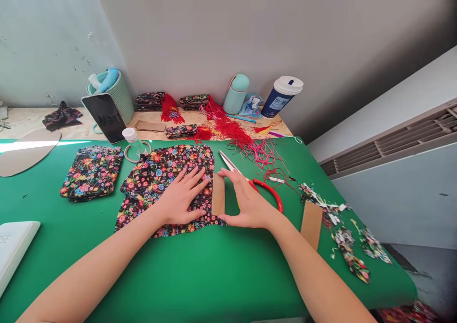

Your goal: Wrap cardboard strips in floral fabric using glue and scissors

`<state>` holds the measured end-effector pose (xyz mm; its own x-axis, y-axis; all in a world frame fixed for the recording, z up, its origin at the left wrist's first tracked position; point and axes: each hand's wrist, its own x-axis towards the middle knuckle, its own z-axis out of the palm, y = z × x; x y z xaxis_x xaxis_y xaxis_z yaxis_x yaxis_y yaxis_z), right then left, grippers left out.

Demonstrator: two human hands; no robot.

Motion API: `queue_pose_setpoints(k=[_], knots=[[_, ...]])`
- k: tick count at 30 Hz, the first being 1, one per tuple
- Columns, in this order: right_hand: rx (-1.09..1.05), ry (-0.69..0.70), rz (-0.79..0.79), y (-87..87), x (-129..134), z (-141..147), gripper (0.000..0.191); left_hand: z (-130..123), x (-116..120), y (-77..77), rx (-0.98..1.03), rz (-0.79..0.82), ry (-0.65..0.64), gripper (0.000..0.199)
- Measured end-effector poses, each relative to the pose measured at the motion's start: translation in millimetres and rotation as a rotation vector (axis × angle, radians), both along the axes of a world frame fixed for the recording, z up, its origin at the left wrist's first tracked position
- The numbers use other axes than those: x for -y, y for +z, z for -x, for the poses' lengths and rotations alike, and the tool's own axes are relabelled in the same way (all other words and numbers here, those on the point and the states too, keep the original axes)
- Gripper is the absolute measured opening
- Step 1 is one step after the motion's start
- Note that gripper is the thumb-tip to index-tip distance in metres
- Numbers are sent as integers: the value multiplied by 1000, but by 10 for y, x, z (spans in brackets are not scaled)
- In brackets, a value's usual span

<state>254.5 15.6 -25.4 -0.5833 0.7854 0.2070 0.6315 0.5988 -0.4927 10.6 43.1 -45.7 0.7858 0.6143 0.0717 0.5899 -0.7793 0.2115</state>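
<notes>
A black floral cloth (pixel 160 170) lies spread on the green table. My left hand (pixel 183 196) rests flat on it with the fingers spread, holding nothing. At the cloth's right edge lies a brown cardboard strip (pixel 218 195). My right hand (pixel 246 201) is beside the strip, thumb and fingers apart, their tips at its lower and upper right corners. Red-handled scissors (pixel 274 192) lie partly hidden behind my right hand, blades pointing to the upper left.
Folded floral cloth (pixel 93 173) sits at left, near a clear bottle (pixel 134 141) and a phone (pixel 105 116). Red tassels (pixel 232 127), a mint flask (pixel 236 94) and a lidded cup (pixel 282 96) stand behind. Another cardboard piece (pixel 312 223) and fabric scraps (pixel 348 251) lie right.
</notes>
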Motion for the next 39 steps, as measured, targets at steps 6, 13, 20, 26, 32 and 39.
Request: queue_pose_setpoints(k=[6, 13, 20, 26, 32, 39], knots=[[-50, -64, 57, 2, 20, 18, 104, -16, 1, 3, -15, 9, 9, 73], [-145, -226, -91, 30, -73, -68, 106, -10, 6, 2, -27, 20, 17, 72], [-124, -218, -43, -9, -74, -41, 104, -14, 16, -2, -21, 17, 30, 68], [-35, -245, -129, -4, -87, -60, 104, -15, 17, -15, -17, 3, 39, 66], [1, -225, -126, -8, -79, -69, 105, -9, 14, -26, 7, 3, 30, 69], [24, -241, -152, -37, -84, -72, 102, -7, 14, -12, -1, 15, 31, 71]])
